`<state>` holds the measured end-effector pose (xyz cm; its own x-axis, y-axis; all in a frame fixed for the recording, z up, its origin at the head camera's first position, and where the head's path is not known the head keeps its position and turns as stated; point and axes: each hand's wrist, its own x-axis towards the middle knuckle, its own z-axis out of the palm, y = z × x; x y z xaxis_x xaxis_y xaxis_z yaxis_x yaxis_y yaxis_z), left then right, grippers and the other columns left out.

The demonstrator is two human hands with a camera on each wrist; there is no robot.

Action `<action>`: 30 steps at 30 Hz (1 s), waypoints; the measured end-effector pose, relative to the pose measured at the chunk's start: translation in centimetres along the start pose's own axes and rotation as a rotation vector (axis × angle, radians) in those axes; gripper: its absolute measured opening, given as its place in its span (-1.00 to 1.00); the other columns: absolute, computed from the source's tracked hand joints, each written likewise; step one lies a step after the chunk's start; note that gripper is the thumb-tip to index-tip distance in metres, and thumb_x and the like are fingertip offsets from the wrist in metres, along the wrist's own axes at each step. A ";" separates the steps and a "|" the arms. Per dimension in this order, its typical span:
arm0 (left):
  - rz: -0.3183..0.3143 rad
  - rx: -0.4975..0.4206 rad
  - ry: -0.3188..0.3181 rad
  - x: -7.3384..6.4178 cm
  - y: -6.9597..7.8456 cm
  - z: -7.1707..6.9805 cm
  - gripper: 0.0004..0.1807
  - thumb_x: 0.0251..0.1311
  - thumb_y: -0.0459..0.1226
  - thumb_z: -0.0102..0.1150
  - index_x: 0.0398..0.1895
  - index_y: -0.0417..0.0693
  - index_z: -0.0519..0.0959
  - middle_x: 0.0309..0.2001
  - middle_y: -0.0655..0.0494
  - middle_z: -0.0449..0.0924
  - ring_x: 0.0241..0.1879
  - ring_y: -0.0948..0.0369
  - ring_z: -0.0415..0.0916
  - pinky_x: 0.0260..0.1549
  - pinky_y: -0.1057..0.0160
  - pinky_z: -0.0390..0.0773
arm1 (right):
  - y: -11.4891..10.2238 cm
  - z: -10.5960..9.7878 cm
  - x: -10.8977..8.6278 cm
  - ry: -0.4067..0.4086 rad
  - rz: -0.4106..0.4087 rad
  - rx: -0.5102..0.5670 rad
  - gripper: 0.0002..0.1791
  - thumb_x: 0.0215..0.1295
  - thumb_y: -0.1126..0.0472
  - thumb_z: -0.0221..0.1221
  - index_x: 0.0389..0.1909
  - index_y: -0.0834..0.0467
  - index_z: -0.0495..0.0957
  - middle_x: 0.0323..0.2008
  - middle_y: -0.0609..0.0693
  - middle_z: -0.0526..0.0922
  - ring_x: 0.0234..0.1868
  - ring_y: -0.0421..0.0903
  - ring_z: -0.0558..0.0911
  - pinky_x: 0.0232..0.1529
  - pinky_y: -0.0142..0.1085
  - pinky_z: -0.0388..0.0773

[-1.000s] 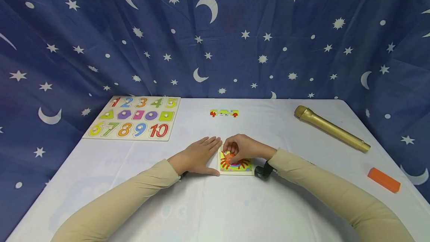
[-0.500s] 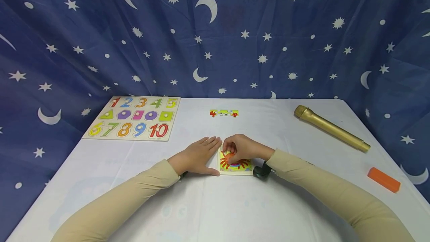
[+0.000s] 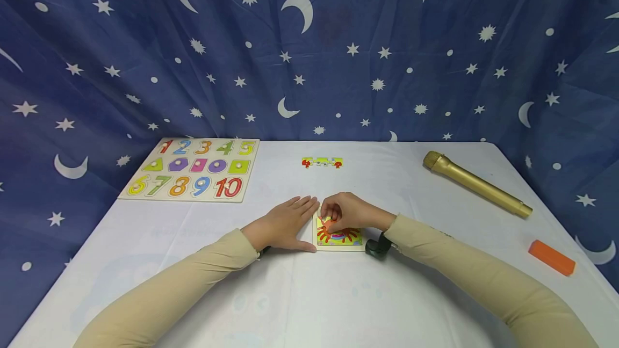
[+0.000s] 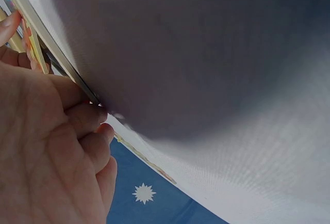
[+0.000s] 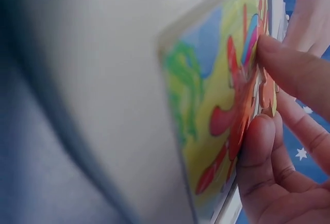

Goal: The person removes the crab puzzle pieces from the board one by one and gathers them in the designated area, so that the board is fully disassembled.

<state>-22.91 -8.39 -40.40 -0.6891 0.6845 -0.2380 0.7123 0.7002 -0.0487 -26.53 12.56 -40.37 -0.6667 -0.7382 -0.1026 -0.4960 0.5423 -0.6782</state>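
My left hand (image 3: 285, 224) lies spread on the white cloth, its fingertips and thumb against the left edge of a small jigsaw puzzle board (image 3: 338, 248). In the left wrist view that board edge (image 4: 54, 46) meets the fingers. Over the board's upper left part, my right hand (image 3: 357, 212) pinches a puzzle piece (image 5: 267, 92), orange with a yellow edge. The right wrist view has it tilted between thumb and fingers, partly over the other pieces. An orange crab picture (image 5: 242, 113) on yellow fills the board. The fingers hide the upper part in the head view.
Several joined puzzle pieces (image 3: 322, 162) lie farther back. A number-and-shape peg board (image 3: 237, 195) stands at back left. To the right are a gold microphone (image 3: 476, 184) and an orange block (image 3: 552, 258). A blue star-patterned curtain (image 3: 329, 106) closes off the back.
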 end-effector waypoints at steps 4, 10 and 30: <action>0.001 0.006 0.005 0.1 -0.1 0.1 0.12 0.06 0.42 -0.11 0.47 -0.17 -0.03 0.49 -0.02 -0.03 0.49 0.10 -0.09 0.46 0.14 -0.03 | 0.0 -0.1 -0.1 0.004 0.009 -0.006 -0.76 -0.03 0.26 0.41 -0.34 0.20 0.59 -0.50 -0.01 0.56 -0.51 -0.29 0.43 -0.46 -0.53 0.47; -0.001 0.005 0.007 0.1 -0.1 0.1 0.12 0.05 0.42 -0.11 0.47 -0.17 -0.03 0.49 -0.02 -0.02 0.49 0.10 -0.09 0.46 0.14 -0.03 | 0.0 -0.1 -0.1 0.008 0.019 -0.010 -0.78 -0.04 0.27 0.41 -0.37 0.20 0.59 -0.51 -0.02 0.57 -0.51 -0.30 0.44 -0.46 -0.53 0.49; -0.004 -0.001 0.006 -0.1 0.1 -0.1 0.12 0.05 0.42 -0.09 0.46 -0.18 -0.02 0.49 -0.03 -0.02 0.49 0.09 -0.08 0.46 0.14 -0.02 | 0.1 -0.2 -0.1 -0.002 0.034 0.006 -0.72 -0.07 0.25 0.43 -0.36 0.19 0.55 -0.50 -0.02 0.54 -0.50 -0.27 0.44 -0.45 -0.53 0.49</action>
<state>-22.78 -8.36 -40.30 -0.6930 0.6826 -0.2322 0.7092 0.7033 -0.0490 -26.63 12.76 -40.33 -0.6819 -0.7203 -0.1273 -0.4699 0.5647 -0.6785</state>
